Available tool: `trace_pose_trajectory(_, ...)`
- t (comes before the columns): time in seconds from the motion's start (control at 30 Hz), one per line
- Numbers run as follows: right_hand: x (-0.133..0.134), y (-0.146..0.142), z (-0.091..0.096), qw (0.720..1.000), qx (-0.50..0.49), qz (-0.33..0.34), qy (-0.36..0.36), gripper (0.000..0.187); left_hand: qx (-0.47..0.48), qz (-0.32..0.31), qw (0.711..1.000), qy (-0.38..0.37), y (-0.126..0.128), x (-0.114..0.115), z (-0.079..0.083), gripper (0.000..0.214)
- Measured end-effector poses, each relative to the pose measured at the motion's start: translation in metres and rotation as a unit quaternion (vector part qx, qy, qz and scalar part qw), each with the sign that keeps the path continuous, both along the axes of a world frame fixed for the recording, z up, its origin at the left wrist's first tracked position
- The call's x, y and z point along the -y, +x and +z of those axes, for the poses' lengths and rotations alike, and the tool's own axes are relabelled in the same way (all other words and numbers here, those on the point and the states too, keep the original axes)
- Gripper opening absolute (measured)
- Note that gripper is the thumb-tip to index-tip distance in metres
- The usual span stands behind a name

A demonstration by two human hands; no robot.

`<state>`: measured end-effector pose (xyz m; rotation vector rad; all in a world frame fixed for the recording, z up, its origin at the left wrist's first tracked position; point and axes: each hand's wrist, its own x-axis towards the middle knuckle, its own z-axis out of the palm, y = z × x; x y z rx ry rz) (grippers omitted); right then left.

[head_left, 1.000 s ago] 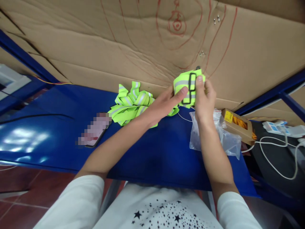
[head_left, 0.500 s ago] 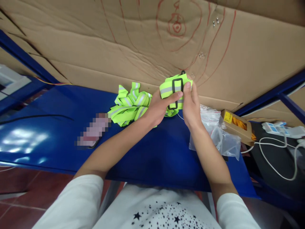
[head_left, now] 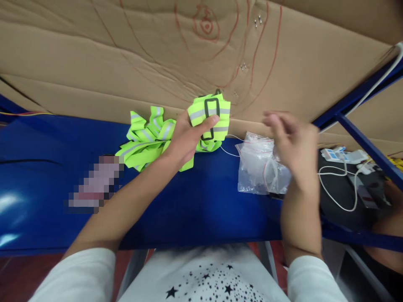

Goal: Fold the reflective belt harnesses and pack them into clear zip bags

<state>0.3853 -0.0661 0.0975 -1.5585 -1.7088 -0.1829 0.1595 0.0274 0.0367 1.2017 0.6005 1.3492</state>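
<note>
My left hand [head_left: 185,138] is closed on a folded neon-yellow reflective strap [head_left: 210,118] with grey stripes and a black rectangular buckle, held just above the blue table [head_left: 195,201]; my thumb lies across the buckle. My right hand [head_left: 291,138] hovers to the right, over a pile of clear plastic bags [head_left: 260,167]. Its fingers are smeared by motion, loosely curled, with nothing visible in them. Behind my left wrist lies a heap of more neon-yellow reflective straps [head_left: 146,140].
A pixelated phone [head_left: 96,186] lies on the table at the left. Creased cardboard [head_left: 126,50] with red pen lines stands behind. At the right are a black surface [head_left: 346,193] with white cables, small white devices [head_left: 344,156], and blue frame bars [head_left: 365,142].
My right hand has let go of the folded strap and moved right, over the plastic bags. My left hand alone now holds the strap. The view has shifted to the right.
</note>
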Motion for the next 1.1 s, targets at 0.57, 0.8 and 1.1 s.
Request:
trace_pose_trajectory(0.57, 0.085, 0.037, -0.127, 0.982, 0.053, -0.133, -0.126, 0.028, -0.076, -0.245, 0.955, -0.147, -0.032, 0.074, -0.046, 0.054)
trace_pose_trajectory(0.8, 0.048, -0.031, -0.106, 0.981, -0.030, 0.176, -0.075, 0.025, -0.115, -0.280, 0.945, -0.126, -0.037, 0.080, -0.069, 0.083)
trace_pose_trajectory(1.1, 0.039, -0.031, -0.120, 0.962, -0.027, 0.242, -0.124, 0.031, -0.173, -0.249, 0.926, -0.224, -0.034, 0.076, -0.094, 0.113)
